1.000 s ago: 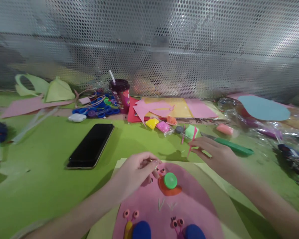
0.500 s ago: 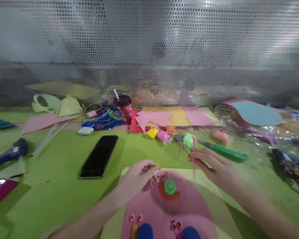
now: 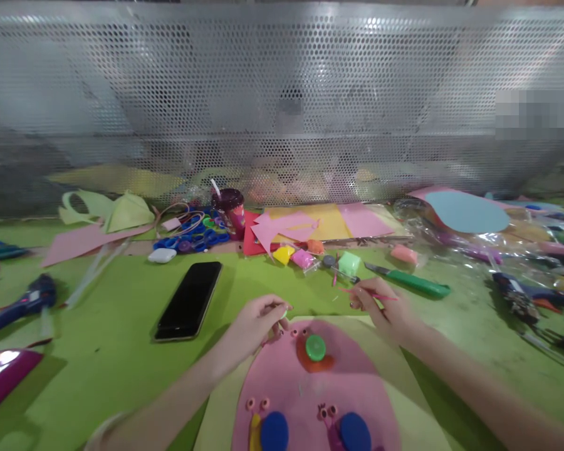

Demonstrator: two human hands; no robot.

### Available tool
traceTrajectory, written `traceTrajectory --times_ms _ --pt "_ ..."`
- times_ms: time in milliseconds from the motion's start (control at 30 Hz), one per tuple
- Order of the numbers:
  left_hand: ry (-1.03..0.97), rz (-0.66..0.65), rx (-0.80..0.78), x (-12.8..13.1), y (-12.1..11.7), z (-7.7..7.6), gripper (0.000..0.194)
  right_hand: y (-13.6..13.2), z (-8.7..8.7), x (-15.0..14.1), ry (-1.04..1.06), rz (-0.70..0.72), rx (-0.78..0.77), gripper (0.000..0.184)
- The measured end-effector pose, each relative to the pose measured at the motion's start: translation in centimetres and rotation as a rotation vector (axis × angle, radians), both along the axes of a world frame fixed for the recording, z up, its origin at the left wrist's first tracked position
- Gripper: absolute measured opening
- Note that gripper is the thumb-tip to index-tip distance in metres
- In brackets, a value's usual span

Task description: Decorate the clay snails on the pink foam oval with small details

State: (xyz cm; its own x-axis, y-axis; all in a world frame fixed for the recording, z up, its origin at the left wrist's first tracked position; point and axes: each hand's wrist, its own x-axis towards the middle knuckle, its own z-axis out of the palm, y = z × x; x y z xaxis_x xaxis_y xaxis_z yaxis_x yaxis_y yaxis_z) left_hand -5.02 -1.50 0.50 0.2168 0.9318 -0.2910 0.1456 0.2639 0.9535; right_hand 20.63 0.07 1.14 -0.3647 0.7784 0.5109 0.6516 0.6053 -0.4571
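Note:
My left hand (image 3: 263, 319) is closed in a pinch on a small pale piece (image 3: 284, 314), just above the upper left edge of a pink paper oval (image 3: 282, 369). My right hand (image 3: 380, 307) grips a thin pink stick (image 3: 376, 295) that lies nearly level across the fingers, beyond the oval's upper right. On the oval sit snail-like figures: one with a green disc (image 3: 315, 348) on an orange body, two with blue discs (image 3: 274, 432) and small round eyes. Pale yellow paper (image 3: 404, 401) lies under the oval.
A black phone (image 3: 190, 300) lies left of my hands. Beyond them are bagged lumps of coloured clay (image 3: 302, 259), a green cutter knife (image 3: 418, 283) and a dark cup (image 3: 232, 213) with a straw. Glue guns (image 3: 514, 297) lie at both sides. A perforated metal panel (image 3: 216, 94) stands behind.
The pink stick has turned from upright to nearly level in my right hand, which is more closed. My left hand has shifted slightly left. The camera view has tilted up a little.

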Motion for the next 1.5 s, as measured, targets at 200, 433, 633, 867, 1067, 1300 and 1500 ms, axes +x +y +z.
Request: traceTrajectory --times_ms 200,433,633,867,1067,1300,1500 --pt "-0.026 -0.057 0.08 -0.2 0.3 -1.3 0.022 0.7 -0.7 -0.4 -0.024 -0.047 -0.197 0.02" --pt "0.024 -0.149 0.082 -0.2 0.2 -1.0 0.02 0.9 -0.7 -1.0 0.118 -0.082 -0.258 0.024" --pt "0.073 -0.023 0.072 0.6 2.0 -2.1 0.022 0.9 -1.0 -2.2 0.422 -0.212 -0.417 0.031" --pt "0.036 0.063 0.194 2.3 3.4 -1.6 0.02 1.8 -0.9 -2.4 0.617 -0.156 -0.624 0.035" --pt "0.046 0.099 0.33 4.8 6.5 -0.6 0.022 1.4 -0.1 -2.1 0.637 -0.101 -0.65 0.038" --pt "0.238 0.084 0.589 3.1 8.2 -0.9 0.019 1.7 -0.5 -0.4 0.362 -0.057 -0.489 0.031" --pt "0.43 -0.063 0.724 2.7 7.8 -1.4 0.019 1.5 -1.4 0.5 0.08 0.08 -0.203 0.02"
